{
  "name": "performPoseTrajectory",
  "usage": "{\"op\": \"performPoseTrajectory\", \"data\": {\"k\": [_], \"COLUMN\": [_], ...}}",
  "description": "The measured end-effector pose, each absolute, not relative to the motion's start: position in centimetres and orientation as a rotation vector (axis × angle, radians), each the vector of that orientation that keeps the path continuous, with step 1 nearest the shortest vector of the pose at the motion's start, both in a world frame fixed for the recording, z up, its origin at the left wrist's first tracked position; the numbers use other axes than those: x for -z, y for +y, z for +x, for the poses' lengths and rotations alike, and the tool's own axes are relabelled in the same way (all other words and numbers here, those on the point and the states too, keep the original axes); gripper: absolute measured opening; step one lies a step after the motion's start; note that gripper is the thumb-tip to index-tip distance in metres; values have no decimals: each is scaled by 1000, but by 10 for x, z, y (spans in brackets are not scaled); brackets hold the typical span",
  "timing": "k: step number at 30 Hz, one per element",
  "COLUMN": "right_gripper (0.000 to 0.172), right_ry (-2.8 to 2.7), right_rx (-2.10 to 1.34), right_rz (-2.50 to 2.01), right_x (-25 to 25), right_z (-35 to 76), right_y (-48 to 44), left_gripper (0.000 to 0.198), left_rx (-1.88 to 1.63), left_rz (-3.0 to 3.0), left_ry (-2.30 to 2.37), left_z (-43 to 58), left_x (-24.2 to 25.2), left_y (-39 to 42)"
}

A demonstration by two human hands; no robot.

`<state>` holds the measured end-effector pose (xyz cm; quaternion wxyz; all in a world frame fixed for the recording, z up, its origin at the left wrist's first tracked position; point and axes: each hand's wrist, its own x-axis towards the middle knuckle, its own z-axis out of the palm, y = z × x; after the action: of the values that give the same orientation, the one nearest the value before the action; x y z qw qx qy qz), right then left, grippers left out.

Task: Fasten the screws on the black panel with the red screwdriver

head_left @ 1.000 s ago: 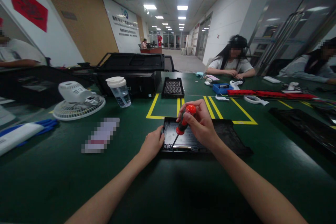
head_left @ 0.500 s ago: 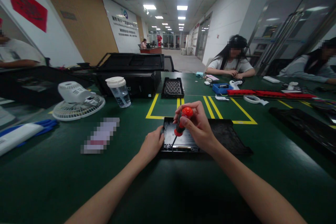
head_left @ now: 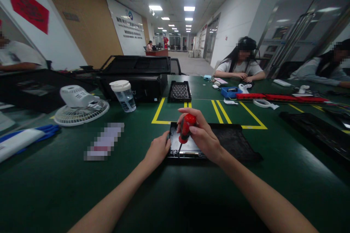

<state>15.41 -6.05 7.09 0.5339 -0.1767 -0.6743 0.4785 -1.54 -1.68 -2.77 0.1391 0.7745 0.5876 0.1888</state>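
Observation:
My right hand [head_left: 203, 134] is closed around the red and black handle of a screwdriver [head_left: 187, 125]. The screwdriver stands nearly upright, its shaft pointing down at the front left part of a flat black panel [head_left: 232, 140]. Whether the tip sits in a screw is too small to make out. My left hand [head_left: 158, 148] grips the panel's left edge, with the thumb along the rim. A shiny plate and a pale strip [head_left: 188, 153] show on the panel's left half, partly hidden by my right hand.
Left of me are a phone-like blurred item [head_left: 105, 141], a white fan [head_left: 82, 105], a water cup [head_left: 123, 95] and blue-white gloves [head_left: 27, 138]. Behind are a black tray [head_left: 179, 91] and black case [head_left: 136, 83]. A long black panel [head_left: 314, 134] lies right; people sit across.
The screwdriver handle has shifted slightly left and down, and my right hand's fingers have turned around it. My left hand and the panel stay in place.

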Motion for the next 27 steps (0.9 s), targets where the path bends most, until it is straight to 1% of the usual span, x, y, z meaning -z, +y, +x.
{"op": "performPoseTrajectory", "data": {"k": [6, 14, 19, 27], "right_gripper": [51, 54, 59, 54], "right_ry": [-1857, -2016, -2056, -2065], "right_rx": [-1000, -654, -405, -373], "right_rz": [-553, -591, -601, -600], "right_x": [-80, -80, -81, -81], "right_z": [159, 157, 157, 158], "right_y": [-65, -64, -63, -65], "left_gripper": [31, 27, 26, 26], "left_rx": [-568, -582, -565, -568], "left_rz": [2256, 2273, 2281, 2289], "left_ry": [1683, 1697, 1717, 1702], "left_z": [-17, -18, -18, -17], "left_x": [31, 36, 37, 36], "left_y": [-16, -14, -13, -14]}}
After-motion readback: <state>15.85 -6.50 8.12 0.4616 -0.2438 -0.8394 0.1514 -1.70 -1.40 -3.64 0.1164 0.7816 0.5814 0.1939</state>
